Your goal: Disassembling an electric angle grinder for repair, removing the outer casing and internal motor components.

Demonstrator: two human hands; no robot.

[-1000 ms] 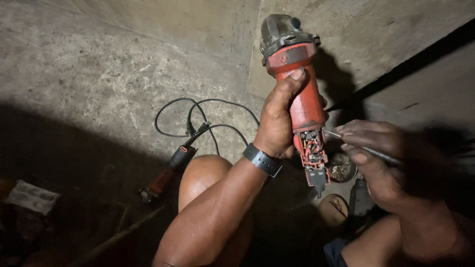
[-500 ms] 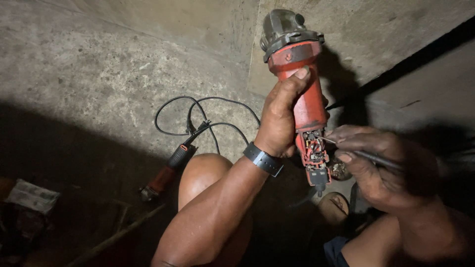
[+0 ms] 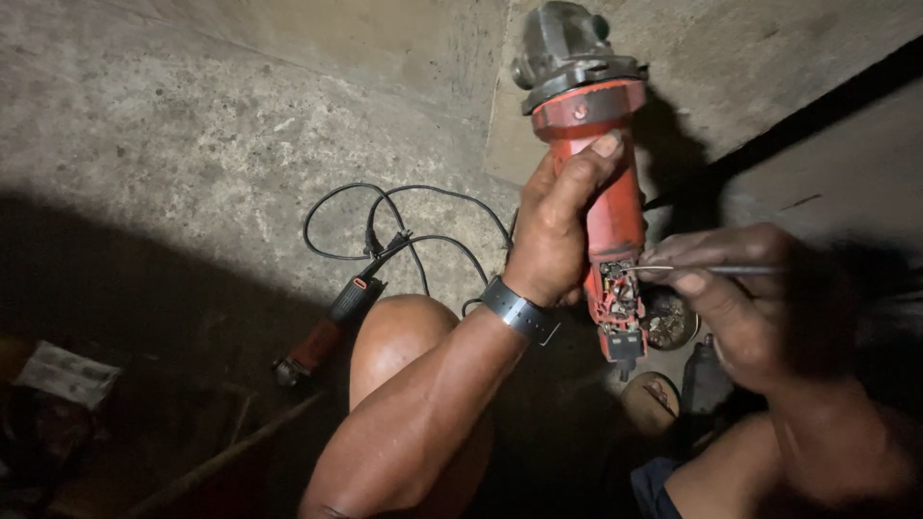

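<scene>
Concrete floor, dim corner.
Grinder: red, upright, rear casing open, wiring exposed; left hand wrapped tight round its body.
Probe: thin metal, pinched in right hand, tip at the wiring.
Second tool with cord on floor.
Advice: brace the grinder steady; light tip pressure.

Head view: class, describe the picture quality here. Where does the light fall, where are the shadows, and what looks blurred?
Head view: light falls on the concrete floor and the red angle grinder held by the left hand; deep shadow covers the lower left and the right edge; the right hand with its thin metal tool is dim and slightly blurred; no glare.
</scene>
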